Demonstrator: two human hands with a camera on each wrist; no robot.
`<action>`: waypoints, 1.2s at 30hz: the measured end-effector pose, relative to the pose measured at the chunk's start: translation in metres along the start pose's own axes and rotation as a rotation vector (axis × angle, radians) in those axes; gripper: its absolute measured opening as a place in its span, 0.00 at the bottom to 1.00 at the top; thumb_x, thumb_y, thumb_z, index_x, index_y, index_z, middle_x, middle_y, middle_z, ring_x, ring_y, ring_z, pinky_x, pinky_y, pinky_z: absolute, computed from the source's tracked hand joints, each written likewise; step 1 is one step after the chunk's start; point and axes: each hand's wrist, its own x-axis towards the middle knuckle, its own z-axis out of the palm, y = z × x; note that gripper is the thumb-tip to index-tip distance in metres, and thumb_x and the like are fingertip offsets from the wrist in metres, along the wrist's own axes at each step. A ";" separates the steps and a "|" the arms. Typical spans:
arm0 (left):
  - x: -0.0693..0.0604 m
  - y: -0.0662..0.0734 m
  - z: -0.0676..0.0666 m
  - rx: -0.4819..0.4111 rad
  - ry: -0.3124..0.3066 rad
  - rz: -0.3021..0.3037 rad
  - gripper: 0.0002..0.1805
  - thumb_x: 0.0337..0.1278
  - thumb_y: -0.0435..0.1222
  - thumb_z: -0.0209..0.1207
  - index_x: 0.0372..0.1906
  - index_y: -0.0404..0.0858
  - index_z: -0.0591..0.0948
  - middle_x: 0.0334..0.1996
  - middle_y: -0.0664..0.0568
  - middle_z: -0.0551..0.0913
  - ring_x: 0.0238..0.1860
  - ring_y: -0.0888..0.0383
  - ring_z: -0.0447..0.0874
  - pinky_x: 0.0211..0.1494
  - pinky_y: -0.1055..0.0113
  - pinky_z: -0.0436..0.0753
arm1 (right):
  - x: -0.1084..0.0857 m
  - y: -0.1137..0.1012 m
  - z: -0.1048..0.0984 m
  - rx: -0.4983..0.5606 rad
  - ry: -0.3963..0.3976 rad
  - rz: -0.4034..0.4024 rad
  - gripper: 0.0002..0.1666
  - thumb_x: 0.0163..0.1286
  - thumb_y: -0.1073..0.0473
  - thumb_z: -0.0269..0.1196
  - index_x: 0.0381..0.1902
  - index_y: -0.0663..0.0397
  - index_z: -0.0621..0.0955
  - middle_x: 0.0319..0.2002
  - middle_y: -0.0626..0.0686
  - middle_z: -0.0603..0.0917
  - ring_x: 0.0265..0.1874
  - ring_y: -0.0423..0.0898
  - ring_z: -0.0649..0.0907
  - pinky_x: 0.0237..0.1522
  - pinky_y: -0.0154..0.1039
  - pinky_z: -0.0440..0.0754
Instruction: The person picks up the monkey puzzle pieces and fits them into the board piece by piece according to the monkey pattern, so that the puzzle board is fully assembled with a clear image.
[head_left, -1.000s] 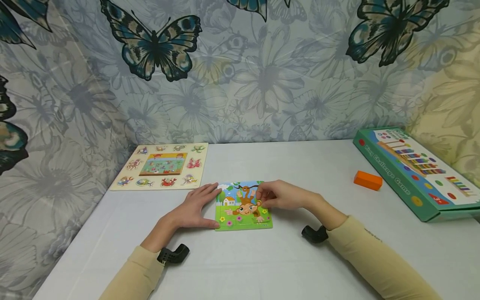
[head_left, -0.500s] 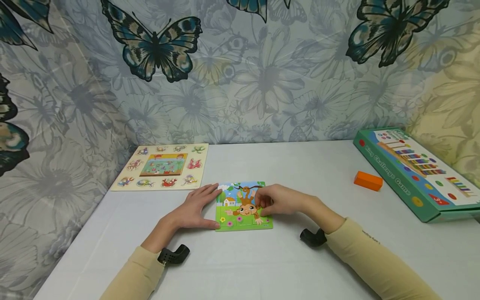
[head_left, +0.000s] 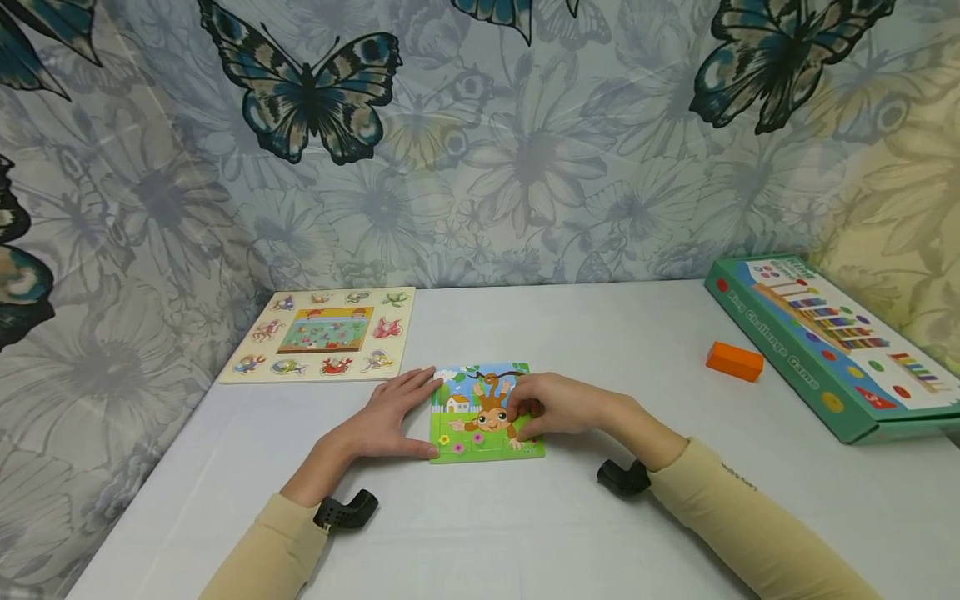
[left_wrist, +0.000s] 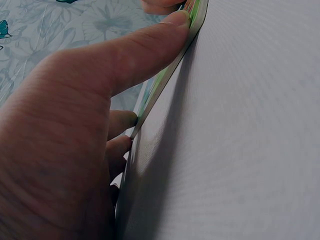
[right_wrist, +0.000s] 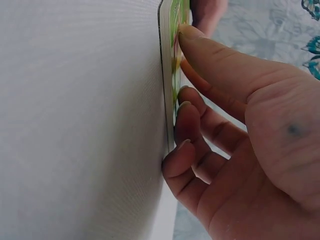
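Note:
A square monkey jigsaw puzzle (head_left: 467,433) lies flat on the white table, its picture showing a brown monkey hanging upside down over grass. My left hand (head_left: 386,417) rests along its left side, fingers spread and thumb at the lower left corner. The left wrist view shows that thumb (left_wrist: 150,47) against the puzzle's edge. Over the puzzle's right side, my right hand (head_left: 562,404) touches the picture with its fingertips. In the right wrist view its thumb (right_wrist: 220,57) and index tip meet the puzzle face a little apart, other fingers loosely bent. The fingers cover part of the picture.
At the back left lies a cream board (head_left: 247,342) with sea-creature pictures. To the right are an orange block (head_left: 735,361) and a green game box (head_left: 780,358). Patterned butterfly cloth (head_left: 525,167) hangs behind the table. A black wrist camera (head_left: 347,508) sits at each cuff.
My right hand has slid slightly down along the puzzle's right side, covering the monkey's right-hand ear. My left hand and the puzzle stay in place.

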 end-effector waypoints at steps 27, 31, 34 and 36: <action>-0.007 -0.002 -0.005 -0.066 0.038 -0.011 0.57 0.48 0.59 0.71 0.79 0.38 0.61 0.79 0.44 0.56 0.78 0.42 0.47 0.72 0.38 0.50 | 0.001 -0.004 -0.008 0.061 0.054 -0.044 0.13 0.64 0.59 0.74 0.45 0.53 0.84 0.38 0.46 0.82 0.34 0.41 0.78 0.37 0.37 0.78; -0.009 -0.003 -0.005 -0.126 0.065 -0.052 0.55 0.49 0.58 0.71 0.79 0.40 0.61 0.78 0.46 0.57 0.78 0.43 0.48 0.73 0.39 0.51 | -0.001 -0.003 -0.011 0.067 0.093 -0.016 0.13 0.66 0.59 0.72 0.47 0.53 0.84 0.35 0.43 0.81 0.33 0.41 0.78 0.36 0.38 0.78; -0.010 -0.004 -0.006 -0.160 0.089 -0.081 0.54 0.49 0.57 0.71 0.79 0.42 0.61 0.78 0.45 0.59 0.77 0.43 0.51 0.73 0.39 0.54 | -0.004 -0.002 -0.014 0.071 0.118 -0.001 0.13 0.67 0.59 0.70 0.48 0.55 0.84 0.34 0.42 0.80 0.34 0.42 0.79 0.36 0.39 0.78; -0.011 -0.003 -0.007 -0.173 0.103 -0.091 0.54 0.50 0.56 0.71 0.79 0.43 0.62 0.77 0.44 0.60 0.77 0.43 0.52 0.72 0.39 0.56 | -0.008 -0.002 -0.017 0.069 0.138 0.012 0.13 0.68 0.59 0.70 0.49 0.55 0.84 0.35 0.41 0.81 0.35 0.42 0.79 0.36 0.39 0.78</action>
